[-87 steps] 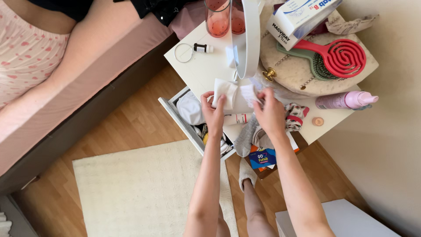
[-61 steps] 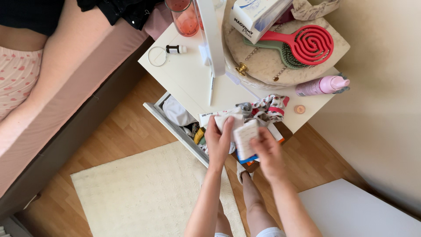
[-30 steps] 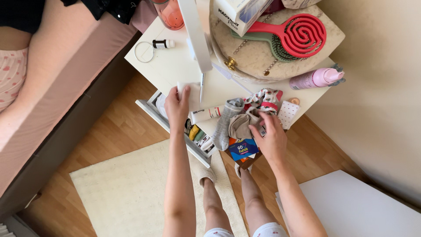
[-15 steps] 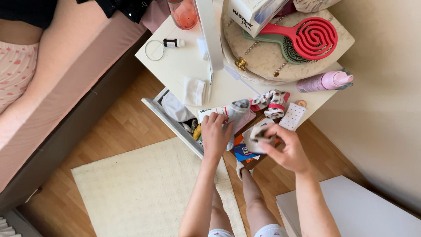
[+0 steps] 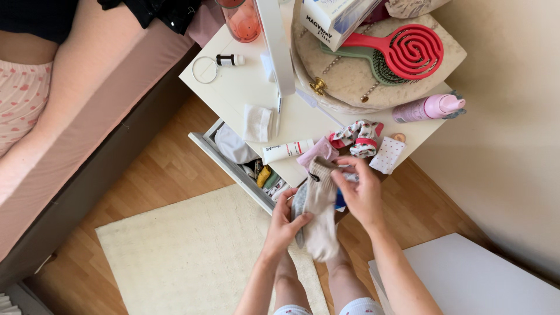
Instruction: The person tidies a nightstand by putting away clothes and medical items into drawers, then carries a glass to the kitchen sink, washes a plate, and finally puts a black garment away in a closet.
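Observation:
My left hand [image 5: 284, 223] and my right hand [image 5: 360, 192] both grip a pair of pale socks [image 5: 319, 213], one beige and one grey, held together and hanging in front of the white nightstand [image 5: 239, 87]. The left hand pinches their lower middle; the right hand holds their cuffs near the top. Behind them the open drawer [image 5: 233, 169] shows small packed items. On the nightstand's front edge lie a white tube [image 5: 286, 151], a folded white cloth [image 5: 258, 123], a pink cloth [image 5: 318, 153], a patterned scrunchie [image 5: 360, 137] and a small dotted white packet [image 5: 388, 155].
A red hairbrush [image 5: 411, 51] and green brush lie on a round beige cushion [image 5: 350, 81]; a pink bottle [image 5: 429, 108], a pink glass [image 5: 241, 20], a small vial [image 5: 230, 59] and a mirror stand [image 5: 279, 46] are nearby. A person sits on the bed [image 5: 87, 134] at left. A cream rug [image 5: 186, 262] covers the floor.
Both hands pulled the grey and beige socks off the nightstand edge and brought them together in front of me. Earlier, the left hand laid the folded white cloth on the nightstand.

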